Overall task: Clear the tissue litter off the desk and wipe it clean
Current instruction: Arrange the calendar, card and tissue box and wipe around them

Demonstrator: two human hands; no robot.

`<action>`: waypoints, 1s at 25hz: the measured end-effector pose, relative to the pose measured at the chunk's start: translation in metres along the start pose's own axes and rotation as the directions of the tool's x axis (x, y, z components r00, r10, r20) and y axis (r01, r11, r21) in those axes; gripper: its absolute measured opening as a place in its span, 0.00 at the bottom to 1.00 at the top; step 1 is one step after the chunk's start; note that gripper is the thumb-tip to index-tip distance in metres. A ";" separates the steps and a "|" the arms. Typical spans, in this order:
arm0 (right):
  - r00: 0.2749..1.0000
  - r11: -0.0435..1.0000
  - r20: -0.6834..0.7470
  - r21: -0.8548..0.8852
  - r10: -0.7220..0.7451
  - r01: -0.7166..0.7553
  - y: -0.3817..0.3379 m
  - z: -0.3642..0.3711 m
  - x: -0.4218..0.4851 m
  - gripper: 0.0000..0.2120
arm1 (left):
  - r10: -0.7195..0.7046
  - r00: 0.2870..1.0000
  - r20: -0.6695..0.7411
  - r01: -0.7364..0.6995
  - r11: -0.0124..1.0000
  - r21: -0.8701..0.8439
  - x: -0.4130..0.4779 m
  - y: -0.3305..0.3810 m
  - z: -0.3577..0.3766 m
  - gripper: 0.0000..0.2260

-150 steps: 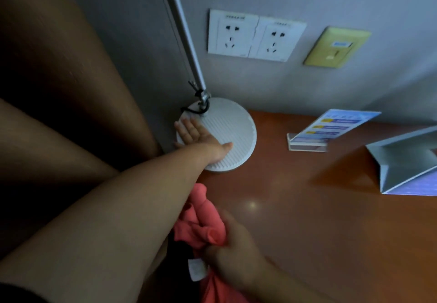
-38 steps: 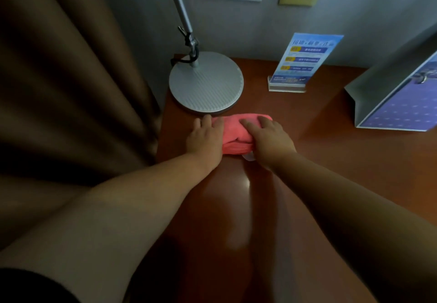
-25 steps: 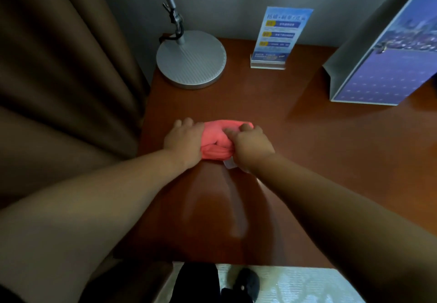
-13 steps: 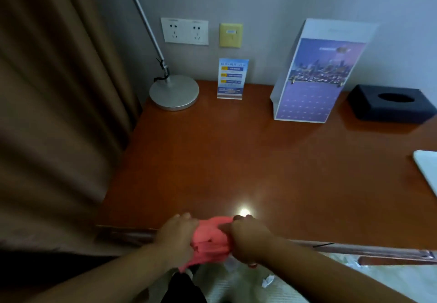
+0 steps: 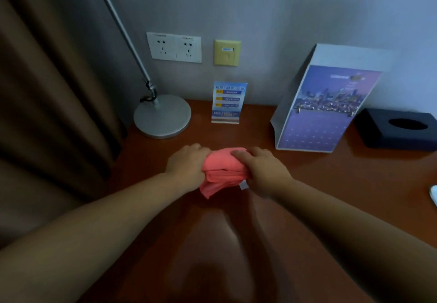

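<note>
Both hands, left (image 5: pixel 186 169) and right (image 5: pixel 264 170), clamped on bunched coral-pink cloth (image 5: pixel 223 170) lying crosswise between them on glossy brown wooden desk (image 5: pixel 331 196), equally near

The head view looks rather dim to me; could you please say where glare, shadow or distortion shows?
Head view: dim overall; a faint glare streak on the desk below the cloth; the curtain in deep shadow; the lamp pole leaning from wide-angle distortion.

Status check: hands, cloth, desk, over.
Left hand and right hand both gripping bunched pink cloth. Cloth pressed on brown wooden desk. No tissue litter visible.
</note>
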State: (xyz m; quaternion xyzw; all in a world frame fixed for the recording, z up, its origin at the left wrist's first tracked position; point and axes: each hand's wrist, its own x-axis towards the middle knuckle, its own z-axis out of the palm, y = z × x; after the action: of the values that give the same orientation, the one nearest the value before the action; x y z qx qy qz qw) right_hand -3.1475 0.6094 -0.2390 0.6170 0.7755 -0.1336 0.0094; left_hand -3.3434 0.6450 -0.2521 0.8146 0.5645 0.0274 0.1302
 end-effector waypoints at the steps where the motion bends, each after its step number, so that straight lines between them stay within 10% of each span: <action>1: 1.000 1.000 -0.025 -0.001 0.016 -0.016 0.007 0.002 0.028 0.33 | -0.008 1.000 -0.019 0.008 1.000 0.005 0.027 -0.008 0.003 0.23; 14: 0.956 0.963 0.134 0.037 0.260 -0.267 0.058 0.055 0.191 0.35 | -0.104 0.977 0.188 0.092 0.993 0.074 0.200 -0.041 0.057 0.23; 25: 0.959 0.983 0.237 0.061 0.156 -0.175 0.019 0.081 0.030 0.33 | -0.107 0.950 0.294 0.090 0.993 0.070 0.028 0.006 0.074 0.22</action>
State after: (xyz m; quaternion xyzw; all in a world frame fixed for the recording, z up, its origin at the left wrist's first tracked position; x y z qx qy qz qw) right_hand -3.1482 0.6240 -0.3262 0.6599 0.7086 -0.2346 0.0856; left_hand -3.3136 0.6559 -0.3248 0.7836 0.5790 -0.1175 0.1922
